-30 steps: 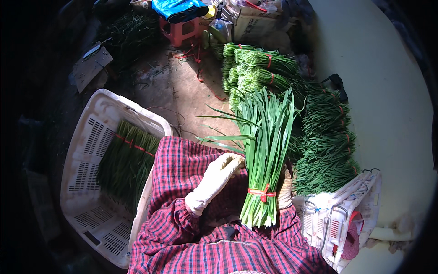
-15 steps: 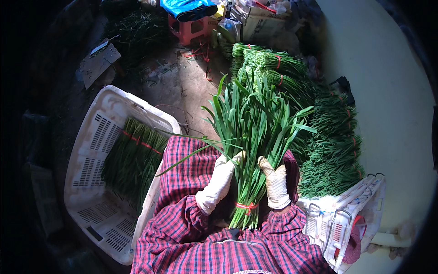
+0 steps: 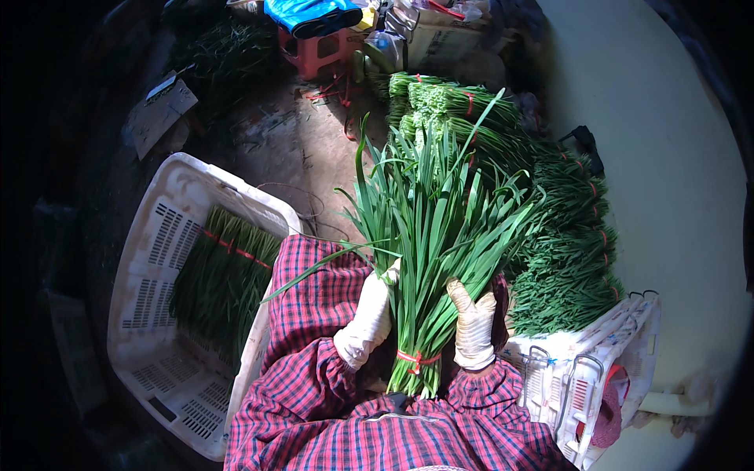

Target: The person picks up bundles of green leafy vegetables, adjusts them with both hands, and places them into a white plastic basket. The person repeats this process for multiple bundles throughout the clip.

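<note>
Gloved hands (image 3: pixel 424 322) gripping tied chive bundle (image 3: pixel 428 235), seemingly upright, white crate (image 3: pixel 149 235) beside

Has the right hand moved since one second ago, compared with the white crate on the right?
Yes. The right hand, before hidden behind the chive bundle beside the white crate, now grips the bundle's right side, left of the crate.

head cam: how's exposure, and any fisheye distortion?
Head view: hard sunlight on the chive bundle, both gloved hands (left hand, right hand) and the pale wall; left side beyond the white crate sinks into deep shadow; black fisheye corners, crate edges bowed.
</note>
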Demonstrator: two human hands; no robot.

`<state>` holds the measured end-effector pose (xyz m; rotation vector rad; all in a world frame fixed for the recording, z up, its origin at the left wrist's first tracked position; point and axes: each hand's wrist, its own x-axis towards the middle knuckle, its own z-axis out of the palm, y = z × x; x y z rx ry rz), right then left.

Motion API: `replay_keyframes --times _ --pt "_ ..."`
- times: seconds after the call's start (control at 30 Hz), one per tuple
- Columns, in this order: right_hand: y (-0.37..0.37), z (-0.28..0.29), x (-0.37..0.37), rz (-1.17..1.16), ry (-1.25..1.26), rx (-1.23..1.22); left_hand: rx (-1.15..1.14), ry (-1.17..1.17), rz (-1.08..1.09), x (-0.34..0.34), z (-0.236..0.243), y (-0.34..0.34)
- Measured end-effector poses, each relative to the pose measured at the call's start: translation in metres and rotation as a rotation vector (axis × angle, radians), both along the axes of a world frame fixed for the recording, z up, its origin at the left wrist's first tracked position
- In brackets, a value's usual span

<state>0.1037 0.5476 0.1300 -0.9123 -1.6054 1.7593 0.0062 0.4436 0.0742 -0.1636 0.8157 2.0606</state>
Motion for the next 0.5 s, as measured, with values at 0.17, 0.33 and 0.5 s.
replay_keyframes --times 0.17,0.33,0.5 --pt "0.004 -0.009 0.003 0.015 0.007 -0.021 -0.001 0.028 -0.003 0.002 0.001 -0.001" --pt "0.004 -0.004 -0.004 -0.013 -0.078 0.183 0.002 0.084 -0.011 0.004 0.002 0.000" --pt "0.031 0.026 -0.013 0.091 -0.222 0.977 -0.052 0.083 -0.009 0.005 0.002 0.000"
